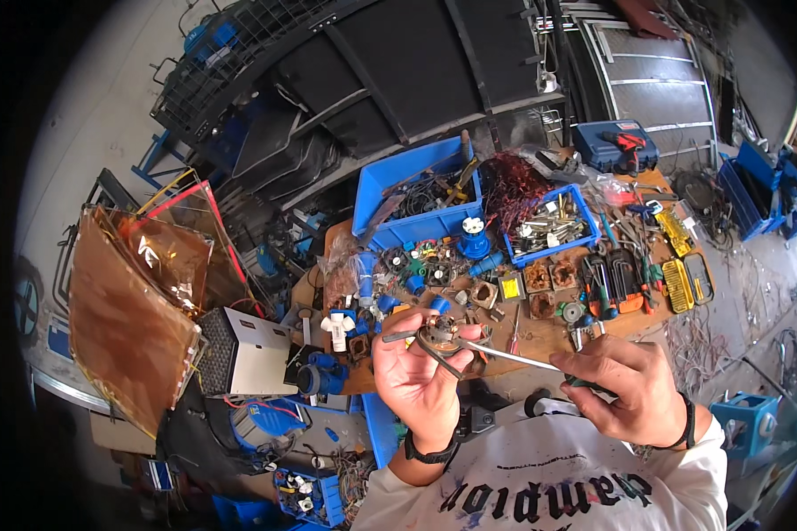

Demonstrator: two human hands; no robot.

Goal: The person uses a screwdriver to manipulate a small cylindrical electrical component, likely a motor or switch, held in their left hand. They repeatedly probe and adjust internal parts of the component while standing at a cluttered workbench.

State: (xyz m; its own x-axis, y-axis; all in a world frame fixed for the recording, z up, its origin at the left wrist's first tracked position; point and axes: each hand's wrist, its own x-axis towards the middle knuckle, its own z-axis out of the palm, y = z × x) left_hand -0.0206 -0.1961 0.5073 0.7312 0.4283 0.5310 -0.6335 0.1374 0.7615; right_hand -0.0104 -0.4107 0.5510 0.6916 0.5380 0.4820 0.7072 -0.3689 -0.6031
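My left hand (412,380) holds up a small round metal part (438,334) with copper-coloured pieces on top and dark bars sticking out from it. My right hand (620,385) grips a screwdriver with a dark green handle and a long steel shaft (514,355). The shaft's tip reaches the part in my left hand; whether it is seated in anything is too small to tell. Both hands are raised in front of the near edge of a cluttered wooden table (531,332).
A blue crate (383,230) and a blue tray of metal pieces (547,226) stand on the table, with tools (624,274), copper-wound parts and a blue toolbox (611,137). At left are leaning brown sheets (128,310) and a white metal box (243,354).
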